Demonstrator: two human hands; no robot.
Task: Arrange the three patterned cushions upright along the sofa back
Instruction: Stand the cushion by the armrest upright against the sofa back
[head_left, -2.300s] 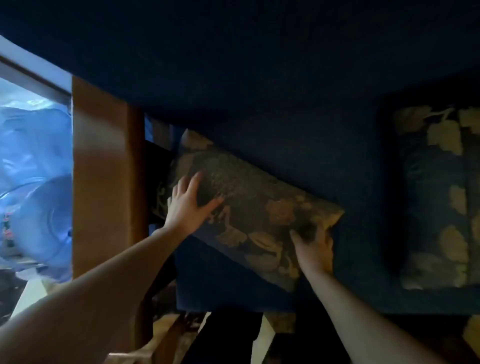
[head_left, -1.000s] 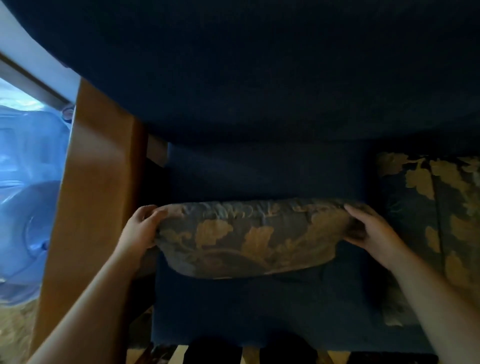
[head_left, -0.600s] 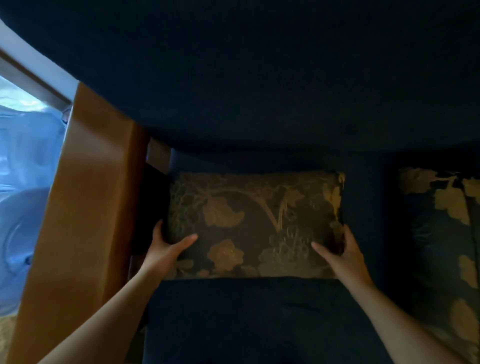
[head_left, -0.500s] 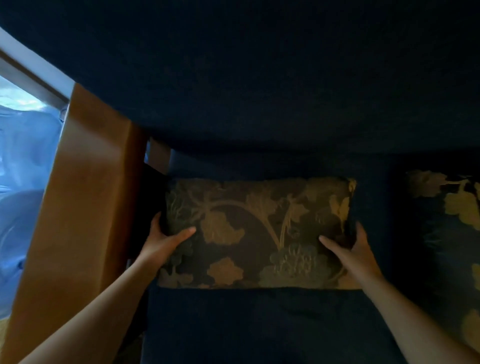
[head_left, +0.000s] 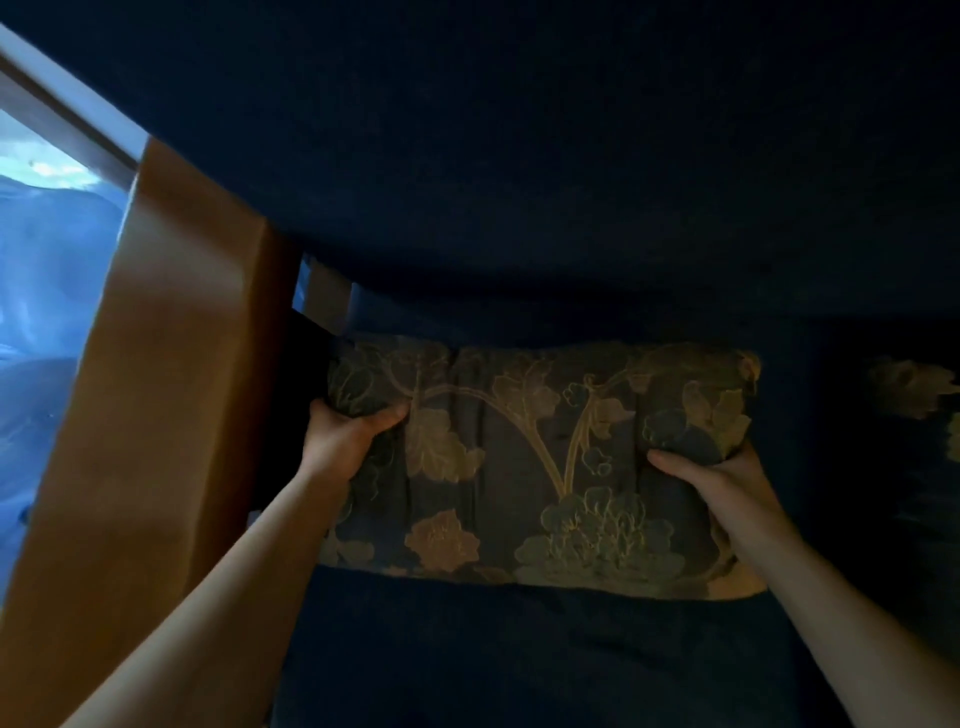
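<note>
One head-worn camera looks forward and down, close over the dark blue fabric sofa (head_left: 519, 156), whose back fills the upper frame.

Pretty sure this is my living room at home: dim light, a dark blue upholstered sofa (head_left: 519, 182) with a wooden armrest (head_left: 156, 415) and floral patterned cushions (head_left: 530, 467) on it. There's a window (head_left: 47, 260) just past the armrest, glowing blue.
</note>
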